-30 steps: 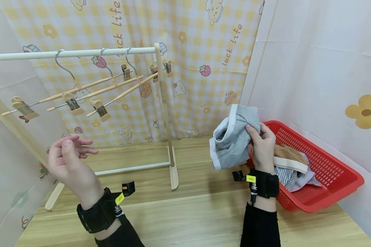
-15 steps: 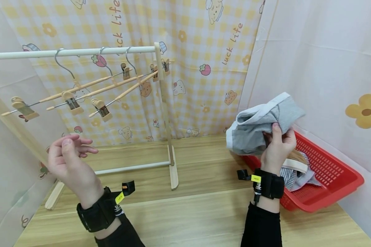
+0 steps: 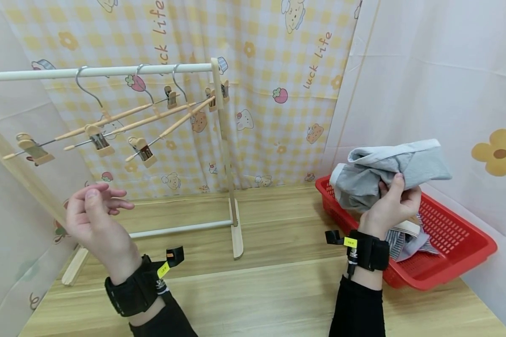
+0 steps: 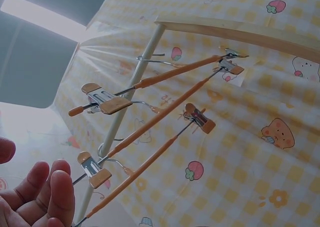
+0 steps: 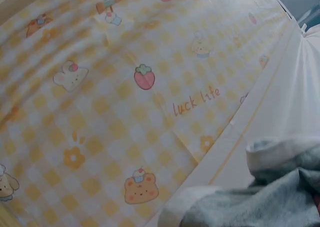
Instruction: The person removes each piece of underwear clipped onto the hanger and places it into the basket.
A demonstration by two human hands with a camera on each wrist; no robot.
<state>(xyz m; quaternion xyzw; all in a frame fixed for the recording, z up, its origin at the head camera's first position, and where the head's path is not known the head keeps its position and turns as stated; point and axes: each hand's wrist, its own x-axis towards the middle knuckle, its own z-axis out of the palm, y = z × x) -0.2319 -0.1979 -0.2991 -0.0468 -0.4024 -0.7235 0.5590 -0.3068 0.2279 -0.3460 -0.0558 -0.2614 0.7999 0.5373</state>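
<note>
My right hand point(image 3: 392, 206) grips a bunched grey garment with white trim point(image 3: 388, 171), held in the air above the near-left end of the red basket point(image 3: 455, 234). In the right wrist view the same grey garment point(image 5: 260, 202) fills the lower right corner. My left hand point(image 3: 94, 213) hovers open at the left, fingers relaxed and holding nothing, below the wooden clip hangers point(image 3: 139, 124). Those clip hangers point(image 4: 160, 112) hang from the white rail point(image 3: 97, 72) of a small rack, and my left fingers point(image 4: 50, 192) show below them in the left wrist view.
More clothes, tan and striped point(image 3: 405, 234), lie in the red basket. The rack's upright post point(image 3: 225, 154) and foot stand mid-table on the wooden tabletop point(image 3: 257, 290). Patterned curtains point(image 3: 278, 93) close off the back and both sides.
My right hand has carried the grey garment to the right and slightly down, from left of the basket to over it. The left hand has stayed put.
</note>
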